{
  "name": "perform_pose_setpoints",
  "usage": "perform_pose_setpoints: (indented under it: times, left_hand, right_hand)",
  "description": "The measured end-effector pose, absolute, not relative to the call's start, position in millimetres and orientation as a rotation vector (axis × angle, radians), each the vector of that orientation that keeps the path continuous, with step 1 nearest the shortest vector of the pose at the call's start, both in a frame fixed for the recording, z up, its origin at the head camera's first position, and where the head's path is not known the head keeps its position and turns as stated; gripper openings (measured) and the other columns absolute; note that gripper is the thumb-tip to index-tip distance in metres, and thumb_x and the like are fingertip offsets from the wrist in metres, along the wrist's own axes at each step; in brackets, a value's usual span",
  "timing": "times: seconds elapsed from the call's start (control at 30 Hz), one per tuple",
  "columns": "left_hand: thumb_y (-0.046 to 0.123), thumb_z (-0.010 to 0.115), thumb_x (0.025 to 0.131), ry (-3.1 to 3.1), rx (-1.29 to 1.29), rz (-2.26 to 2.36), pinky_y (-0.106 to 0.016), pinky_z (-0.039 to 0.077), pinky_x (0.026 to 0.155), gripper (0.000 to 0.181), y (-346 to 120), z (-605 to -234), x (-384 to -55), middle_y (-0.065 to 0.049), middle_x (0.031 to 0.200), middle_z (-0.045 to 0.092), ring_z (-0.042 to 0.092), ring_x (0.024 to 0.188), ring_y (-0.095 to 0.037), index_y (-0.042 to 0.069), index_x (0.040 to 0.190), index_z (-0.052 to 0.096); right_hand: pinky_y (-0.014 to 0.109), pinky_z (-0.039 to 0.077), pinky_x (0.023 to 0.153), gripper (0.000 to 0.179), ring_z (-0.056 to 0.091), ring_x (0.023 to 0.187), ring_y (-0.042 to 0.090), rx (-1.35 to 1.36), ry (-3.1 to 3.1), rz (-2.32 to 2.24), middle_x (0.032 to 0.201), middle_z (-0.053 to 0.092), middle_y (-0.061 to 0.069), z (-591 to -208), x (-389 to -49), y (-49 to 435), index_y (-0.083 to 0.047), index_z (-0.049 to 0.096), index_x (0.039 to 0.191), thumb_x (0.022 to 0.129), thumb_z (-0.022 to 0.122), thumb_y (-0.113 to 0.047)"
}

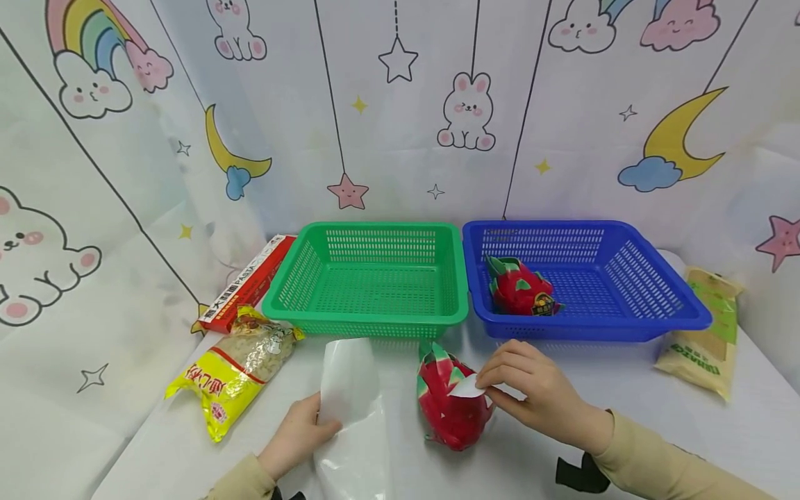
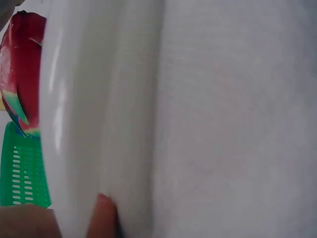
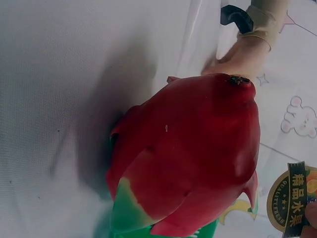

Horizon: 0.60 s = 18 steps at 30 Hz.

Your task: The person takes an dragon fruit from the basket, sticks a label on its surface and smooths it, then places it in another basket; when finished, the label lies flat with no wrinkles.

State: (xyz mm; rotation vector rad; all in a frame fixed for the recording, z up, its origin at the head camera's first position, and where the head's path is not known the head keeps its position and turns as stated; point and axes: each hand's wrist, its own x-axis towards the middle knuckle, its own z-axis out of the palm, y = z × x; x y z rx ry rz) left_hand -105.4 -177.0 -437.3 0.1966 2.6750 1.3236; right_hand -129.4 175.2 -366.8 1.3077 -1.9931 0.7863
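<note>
Between finger and thumb my right hand (image 1: 540, 396) pinches a sticker (image 1: 467, 387), its white underside showing in the head view. The right wrist view shows its black-and-gold printed face (image 3: 285, 203). Right below it a red dragon fruit (image 1: 455, 417) with green-tipped scales stands on the white tabletop; whether the sticker touches it, I cannot tell. My left hand (image 1: 300, 434) grips a glossy white sheet (image 1: 353, 410) by its left edge, thumb on top. A second dragon fruit (image 1: 515, 288), bearing a similar dark label (image 1: 545, 304), lies in the blue basket (image 1: 594, 332).
A green basket (image 1: 369, 321) stands left of the blue one. To its left lie a red pasta box (image 1: 250, 285) and a yellow clear-windowed bag (image 1: 240, 368). At the right is a beige-and-green packet (image 1: 703, 333). A patterned curtain (image 1: 400, 139) hangs behind.
</note>
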Motion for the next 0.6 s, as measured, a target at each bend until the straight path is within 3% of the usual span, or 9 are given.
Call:
perform_pose_setpoints:
  times: [0.13,0.23,0.33,0.47,0.53,0.6]
  left_hand:
    - [0.007,0.073,0.072,2.825,0.293,1.097,-0.032,0.052,0.069,0.039,-179,-435,-110,-0.017,0.096,0.068,0.063,0.085,-0.023,-0.003,0.107,0.059]
    - [0.01,0.076,0.069,2.892,0.254,0.979,-0.037,0.051,0.07,0.053,-183,-432,-114,-0.016,0.091,0.067,0.064,0.082,-0.024,-0.003,0.114,0.053]
    - [0.013,0.079,0.066,2.922,0.154,0.89,-0.038,0.051,0.066,0.077,-189,-430,-118,-0.018,0.084,0.066,0.063,0.075,-0.024,-0.006,0.128,0.038]
    - [0.018,0.08,0.067,2.925,0.024,0.8,-0.036,0.049,0.058,0.106,-197,-428,-121,-0.018,0.073,0.063,0.059,0.062,-0.022,-0.009,0.141,0.009]
    - [0.02,0.08,0.068,2.929,-0.002,0.773,-0.033,0.048,0.055,0.113,-201,-428,-122,-0.016,0.069,0.061,0.057,0.056,-0.019,-0.008,0.142,0.0]
    - [0.022,0.08,0.069,2.945,0.001,0.727,-0.032,0.046,0.051,0.112,-205,-427,-123,-0.015,0.066,0.061,0.055,0.052,-0.018,-0.006,0.143,0.0]
  right_hand:
    - [0.016,0.043,0.08,0.019,0.053,0.086,0.009,1.307,-2.005,0.78,0.088,0.064,-0.007,-367,-129,176,-0.017,0.067,0.087,0.093,0.053,-0.028]
    - [0.016,0.044,0.078,0.019,0.053,0.085,0.009,1.304,-2.008,0.777,0.087,0.064,-0.007,-368,-129,176,-0.017,0.067,0.087,0.093,0.053,-0.028]
    - [0.016,0.043,0.077,0.02,0.053,0.084,0.008,1.302,-2.006,0.78,0.087,0.064,-0.007,-368,-128,176,-0.017,0.067,0.087,0.093,0.053,-0.029]
    - [0.017,0.043,0.077,0.02,0.053,0.084,0.008,1.305,-1.995,0.777,0.087,0.064,-0.007,-369,-128,177,-0.017,0.067,0.087,0.094,0.052,-0.028]
    - [0.017,0.044,0.076,0.02,0.052,0.084,0.008,1.306,-1.991,0.774,0.086,0.064,-0.007,-369,-128,177,-0.017,0.067,0.086,0.094,0.052,-0.028]
    - [0.017,0.043,0.076,0.021,0.052,0.084,0.008,1.304,-1.993,0.772,0.086,0.064,-0.007,-369,-128,177,-0.017,0.067,0.086,0.094,0.052,-0.028]
